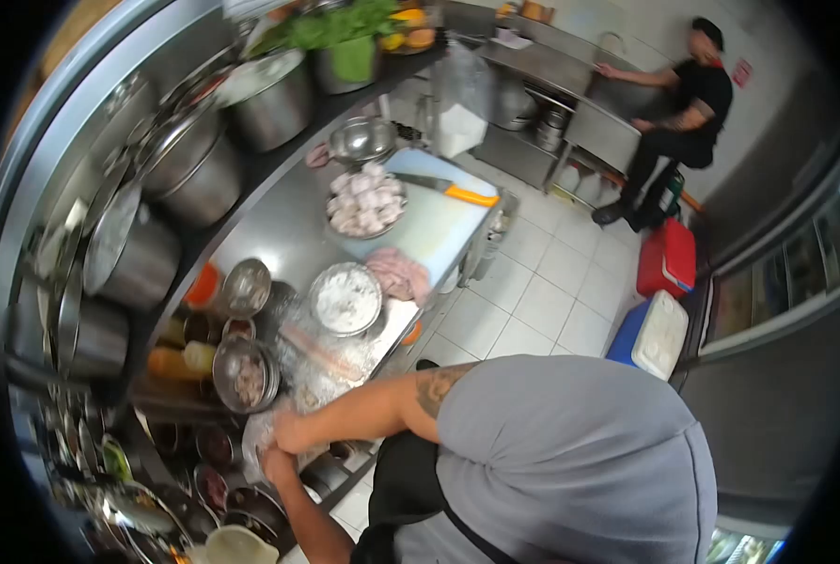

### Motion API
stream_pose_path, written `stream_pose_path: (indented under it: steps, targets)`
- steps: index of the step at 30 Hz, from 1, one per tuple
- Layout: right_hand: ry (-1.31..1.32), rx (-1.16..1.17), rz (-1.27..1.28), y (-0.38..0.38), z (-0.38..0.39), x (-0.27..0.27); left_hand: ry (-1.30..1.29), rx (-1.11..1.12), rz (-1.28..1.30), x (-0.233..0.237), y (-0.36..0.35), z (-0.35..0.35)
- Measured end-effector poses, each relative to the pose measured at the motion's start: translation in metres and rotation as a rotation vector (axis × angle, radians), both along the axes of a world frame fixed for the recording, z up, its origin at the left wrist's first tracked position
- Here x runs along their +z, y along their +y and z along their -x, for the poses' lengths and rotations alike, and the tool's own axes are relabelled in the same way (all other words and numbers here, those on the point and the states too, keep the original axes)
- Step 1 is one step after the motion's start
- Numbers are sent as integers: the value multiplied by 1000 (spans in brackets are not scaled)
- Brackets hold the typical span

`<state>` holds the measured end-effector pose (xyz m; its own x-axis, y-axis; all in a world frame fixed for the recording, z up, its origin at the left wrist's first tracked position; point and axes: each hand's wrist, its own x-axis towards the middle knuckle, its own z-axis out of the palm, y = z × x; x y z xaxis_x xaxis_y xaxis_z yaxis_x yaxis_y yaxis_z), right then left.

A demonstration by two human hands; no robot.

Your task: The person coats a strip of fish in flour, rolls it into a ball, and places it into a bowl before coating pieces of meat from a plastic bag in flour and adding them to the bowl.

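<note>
My right hand (290, 431) and my left hand (275, 462) are close together at the table's near left part, fingers closed and somewhat blurred. Between and beside them is a whitish, translucent plastic bag (255, 442); its contents cannot be made out. Just above it stands a metal bowl (248, 376) with pale pinkish pieces inside. Flour is scattered on the metal table (283, 221) around a long pale strip (321, 351). A bowl of white flour (345, 299) sits farther along, beside a crumpled pink cloth (398, 274).
A bowl heaped with pale chunks (365, 201) touches the cutting board (429, 226), where an orange-handled knife (471, 195) lies. Large metal pots (189, 164) line the shelf. A co-worker (702, 103) is near the sink. Coolers, one red (666, 257) and one blue-and-white (659, 334), stand on the floor.
</note>
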<state>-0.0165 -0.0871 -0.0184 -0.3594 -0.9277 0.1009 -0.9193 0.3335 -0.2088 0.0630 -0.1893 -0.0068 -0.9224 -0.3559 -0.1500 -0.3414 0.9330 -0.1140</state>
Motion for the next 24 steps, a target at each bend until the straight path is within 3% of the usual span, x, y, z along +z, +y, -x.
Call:
stream_pose_path:
  steps: [4,10,11,13,16,19,21,24]
  targets:
    - [-132,75,-153,17,10,36,-134,-20,-108,26,2,12]
    - [-164,114,-235,32,14,65,-91,127,-513,1,-25,18]
    - [-163,110,-233,36,15,68,-85,175,-519,-2,-30,15]
    - [-162,108,-225,36,15,68,-73,272,-532,37,-3,11]
    - [-158,111,-205,33,16,58,-14,261,-601,30,-15,2]
    - [-158,126,-194,40,15,65,225,231,-451,12,-24,-9]
    - [-163,158,-200,49,16,76,199,244,-533,13,-31,-9]
    - [-115,136,-229,39,16,64,211,256,-492,64,-7,-3]
